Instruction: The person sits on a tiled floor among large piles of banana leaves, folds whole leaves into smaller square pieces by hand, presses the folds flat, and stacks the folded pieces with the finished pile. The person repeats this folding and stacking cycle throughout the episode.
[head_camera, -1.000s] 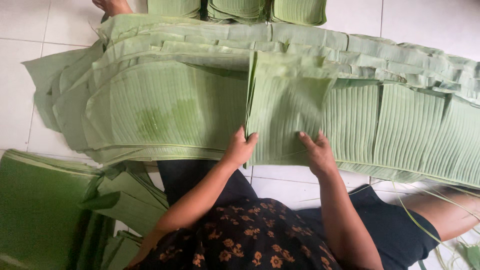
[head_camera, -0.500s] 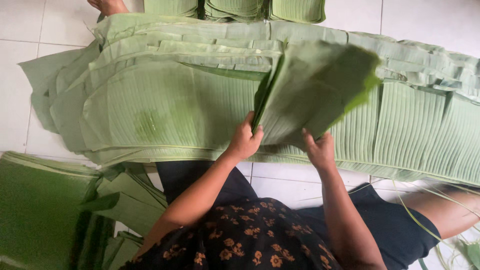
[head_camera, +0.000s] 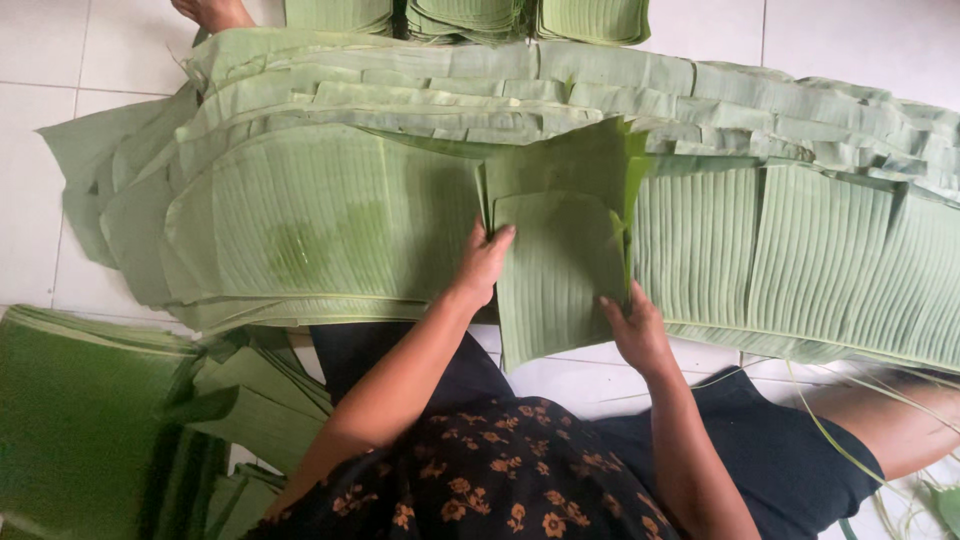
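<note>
Banana-leaf stack (head_camera: 560, 270): folded rectangular pieces, lying on top of long leaf pile (head_camera: 330, 220), centre of view, just ahead of knees. Left hand (head_camera: 485, 262) clamped on stack's left edge, fingers curled over top. Right hand (head_camera: 635, 330) pinching lower right corner. Held at opposite edges, probably to keep loose sheets aligned. Top piece (head_camera: 590, 160) tilted up behind, darker glossy face showing. Matte pale green, fine parallel ribs, thin and floppy. Long leaves fanned across white tile floor (head_camera: 40, 40). Darker cut sheets (head_camera: 80, 420) piled lower left. More folded bundles (head_camera: 480, 15) at top edge, bare foot (head_camera: 215, 12) beside them.
</note>
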